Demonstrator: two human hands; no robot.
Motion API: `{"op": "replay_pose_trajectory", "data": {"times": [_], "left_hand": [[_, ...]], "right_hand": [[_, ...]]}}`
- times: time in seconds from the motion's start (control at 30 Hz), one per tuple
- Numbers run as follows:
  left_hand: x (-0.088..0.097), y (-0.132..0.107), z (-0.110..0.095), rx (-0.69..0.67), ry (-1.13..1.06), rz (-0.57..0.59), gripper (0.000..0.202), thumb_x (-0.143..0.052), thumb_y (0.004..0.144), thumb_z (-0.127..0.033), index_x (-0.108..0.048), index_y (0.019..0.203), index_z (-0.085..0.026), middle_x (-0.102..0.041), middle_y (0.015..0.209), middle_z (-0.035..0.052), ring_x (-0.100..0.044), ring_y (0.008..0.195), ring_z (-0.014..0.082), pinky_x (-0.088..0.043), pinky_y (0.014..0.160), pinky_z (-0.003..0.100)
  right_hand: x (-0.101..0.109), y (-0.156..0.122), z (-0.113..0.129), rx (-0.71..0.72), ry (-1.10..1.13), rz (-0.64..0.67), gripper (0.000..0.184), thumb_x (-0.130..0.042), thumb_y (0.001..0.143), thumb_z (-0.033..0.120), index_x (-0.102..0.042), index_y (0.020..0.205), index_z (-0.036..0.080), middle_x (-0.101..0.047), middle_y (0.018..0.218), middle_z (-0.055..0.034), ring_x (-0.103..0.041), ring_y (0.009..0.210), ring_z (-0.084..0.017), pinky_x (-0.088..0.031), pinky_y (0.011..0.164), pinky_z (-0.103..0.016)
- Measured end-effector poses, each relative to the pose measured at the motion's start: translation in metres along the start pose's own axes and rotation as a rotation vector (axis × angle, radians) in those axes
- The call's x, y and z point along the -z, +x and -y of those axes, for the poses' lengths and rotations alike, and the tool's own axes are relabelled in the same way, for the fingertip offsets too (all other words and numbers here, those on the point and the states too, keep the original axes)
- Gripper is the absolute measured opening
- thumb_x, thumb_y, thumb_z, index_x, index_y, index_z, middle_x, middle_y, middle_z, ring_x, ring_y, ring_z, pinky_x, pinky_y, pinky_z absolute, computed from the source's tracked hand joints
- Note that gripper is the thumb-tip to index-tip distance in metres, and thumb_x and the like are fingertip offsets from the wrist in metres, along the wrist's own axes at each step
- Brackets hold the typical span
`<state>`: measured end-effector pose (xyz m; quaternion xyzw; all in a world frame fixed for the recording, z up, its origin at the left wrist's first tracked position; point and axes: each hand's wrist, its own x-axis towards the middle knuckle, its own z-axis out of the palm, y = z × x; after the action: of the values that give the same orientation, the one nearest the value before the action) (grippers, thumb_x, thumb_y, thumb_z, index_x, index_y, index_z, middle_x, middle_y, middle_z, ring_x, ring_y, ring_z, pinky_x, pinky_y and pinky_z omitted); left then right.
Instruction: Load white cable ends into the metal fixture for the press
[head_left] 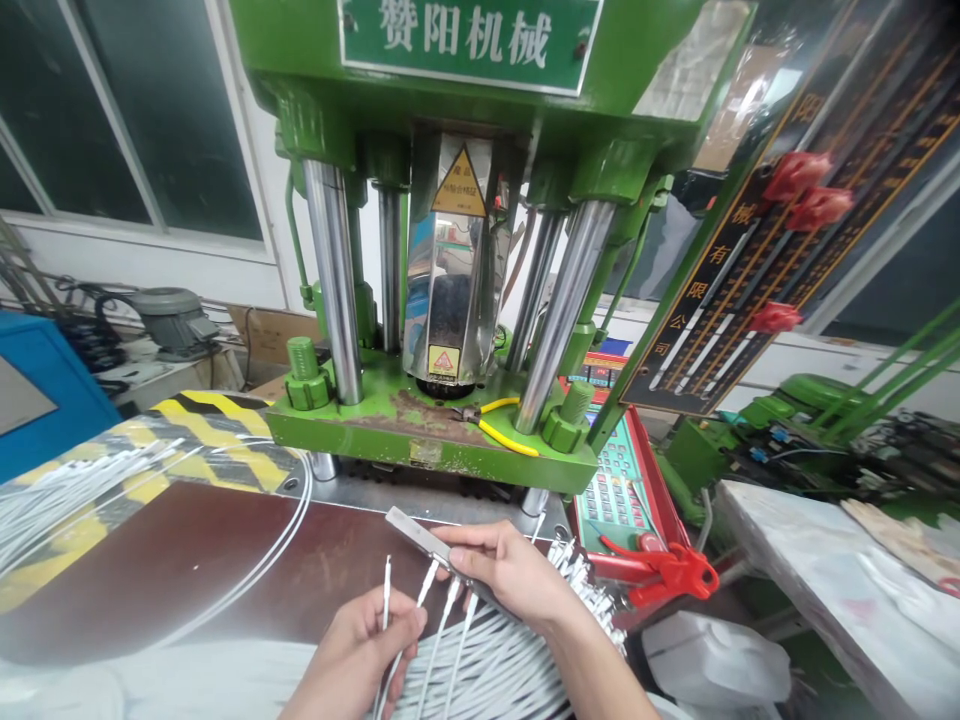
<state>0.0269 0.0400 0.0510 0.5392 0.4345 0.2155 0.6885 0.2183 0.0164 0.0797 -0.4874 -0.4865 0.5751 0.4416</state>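
Cables [450,640]: thin white leads with small metal-tipped ends, fanned upward between both hands over the brown desk [225,560]. Left hand [360,650] pinches one lead [386,590] between thumb and fingers, tip pointing up, apart from the others. Right hand [510,570] is closed around a flat grey metal strip [420,535], which looks like a loading fixture; three leads already sit with their tips at its lower edge, side by side.

Step, as I read it: loading cable ends into the fixture one at a time, partway through. Left hand's lead looks like the next one in, to the left of the seated three.

Next move calls for: lining the tip up with the free slot, keeping the strip steady and level so the seated leads don't drop out. Slot detail is too small to see.

Outward from the hands: more white leads [585,570] bunched just right of the right hand. A red hand tool [660,570] beyond that, beside a red-framed keypad panel [619,480]. Straight ahead, green vertical press [420,430] with chrome columns; yellow-handled pliers [502,425] lie on its base plate. Far left of the left hand, another bundle of white cable [67,490] over yellow-black hazard striping.
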Motion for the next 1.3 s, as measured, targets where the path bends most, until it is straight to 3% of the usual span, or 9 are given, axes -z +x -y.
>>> {"op": "replay_pose_trajectory", "data": {"times": [0.37, 0.63, 0.8, 0.93, 1.07, 1.17, 1.3], "left_hand": [[0.002, 0.003, 0.009, 0.026, 0.033, -0.044, 0.033, -0.057, 0.074, -0.047, -0.05, 0.063, -0.017, -0.047, 0.05, -0.0017, -0.036, 0.039, 0.0095, -0.028, 0.037, 0.023], [-0.002, 0.017, 0.026, 0.015, -0.02, -0.035, 0.032, -0.06, 0.072, -0.045, -0.052, 0.062, -0.016, -0.048, 0.047, -0.0012, -0.038, 0.039, 0.0099, -0.03, 0.038, 0.023], [0.005, 0.027, 0.038, -0.016, -0.068, -0.024, 0.037, -0.058, 0.075, -0.053, -0.055, 0.072, -0.016, -0.059, 0.069, 0.0028, -0.054, 0.056, 0.0154, -0.042, 0.051, 0.027], [0.012, 0.04, 0.054, -0.102, 0.138, -0.18, 0.042, -0.048, 0.079, -0.059, -0.057, 0.077, -0.017, -0.044, 0.047, -0.004, -0.04, 0.044, 0.0126, -0.033, 0.05, 0.025], [0.007, 0.048, 0.062, -0.151, 0.345, -0.228, 0.04, -0.049, 0.077, -0.055, -0.061, 0.075, -0.017, -0.041, 0.055, -0.0029, -0.031, 0.053, 0.0119, -0.026, 0.054, 0.025], [0.002, 0.052, 0.063, -0.162, 0.424, -0.256, 0.038, -0.048, 0.077, -0.052, -0.061, 0.068, -0.017, -0.036, 0.057, -0.0026, -0.028, 0.057, 0.0129, -0.024, 0.055, 0.026], [-0.002, 0.055, 0.064, -0.15, 0.511, -0.28, 0.035, -0.046, 0.075, -0.048, -0.06, 0.066, -0.017, -0.031, 0.053, -0.0038, -0.027, 0.055, 0.0129, -0.024, 0.054, 0.026]], "right_hand": [[0.0, 0.0, -0.005, 0.009, -0.058, 0.023, 0.037, -0.058, 0.082, 0.04, -0.065, 0.113, 0.023, -0.066, 0.086, -0.005, -0.053, 0.067, -0.013, -0.043, 0.064, -0.028], [0.0, 0.005, -0.03, 0.036, -0.097, -0.016, 0.036, -0.059, 0.081, 0.039, -0.066, 0.113, 0.022, -0.065, 0.083, -0.0032, -0.05, 0.062, -0.01, -0.042, 0.061, -0.025], [0.004, 0.006, -0.051, 0.027, -0.112, -0.033, 0.039, -0.06, 0.08, 0.042, -0.066, 0.112, 0.021, -0.067, 0.087, -0.0049, -0.054, 0.066, -0.012, -0.042, 0.06, -0.025], [0.002, 0.009, -0.07, -0.012, -0.177, -0.067, 0.042, -0.06, 0.079, 0.043, -0.065, 0.115, 0.021, -0.068, 0.092, -0.0061, -0.056, 0.064, -0.014, -0.045, 0.059, -0.027], [-0.002, 0.013, -0.082, -0.06, -0.284, -0.124, 0.042, -0.058, 0.08, 0.039, -0.064, 0.117, 0.02, -0.07, 0.09, -0.0067, -0.057, 0.061, -0.015, -0.045, 0.058, -0.029], [-0.007, 0.013, -0.085, -0.01, -0.335, -0.162, 0.039, -0.057, 0.08, 0.037, -0.065, 0.115, 0.02, -0.07, 0.098, -0.0071, -0.063, 0.08, -0.021, -0.048, 0.071, -0.032], [-0.012, 0.012, -0.088, 0.046, -0.377, -0.242, 0.037, -0.058, 0.079, 0.038, -0.067, 0.111, 0.021, -0.065, 0.112, -0.0078, -0.058, 0.105, -0.027, -0.044, 0.09, -0.037]]}}
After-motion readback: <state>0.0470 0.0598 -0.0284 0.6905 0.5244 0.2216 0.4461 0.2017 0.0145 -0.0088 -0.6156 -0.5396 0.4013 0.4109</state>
